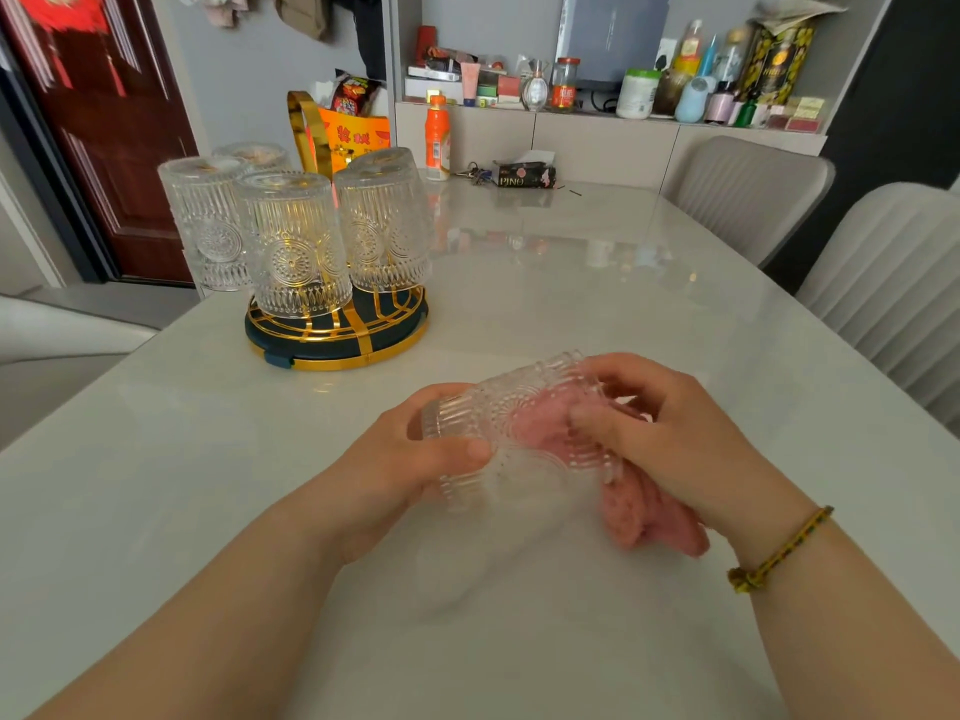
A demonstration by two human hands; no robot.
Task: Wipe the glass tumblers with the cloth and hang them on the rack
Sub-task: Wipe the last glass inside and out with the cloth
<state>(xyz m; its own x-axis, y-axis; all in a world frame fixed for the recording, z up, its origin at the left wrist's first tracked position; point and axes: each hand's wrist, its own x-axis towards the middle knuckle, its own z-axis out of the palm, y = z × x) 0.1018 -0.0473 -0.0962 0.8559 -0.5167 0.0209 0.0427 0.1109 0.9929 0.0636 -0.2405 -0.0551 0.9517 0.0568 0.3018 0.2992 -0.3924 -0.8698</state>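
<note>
Left hand and right hand curled in grips, close together.

Upturned tumblers sat on the rack at the desk's left rear. In front, a lone tumbler lay sideways above the desk, the cloth in it. Chairs stood at right.

You sit at a glossy pale table that mirrors soft light. At eleven o'clock a dark red door stands beside a grey wall, with a red ornament hanging on it. At one o'clock a recessed shelf holds bottles and jars. A grey ribbed chair stands at two o'clock, a second chair at three. A pale seat, perhaps a sofa, lies at nine.
</note>
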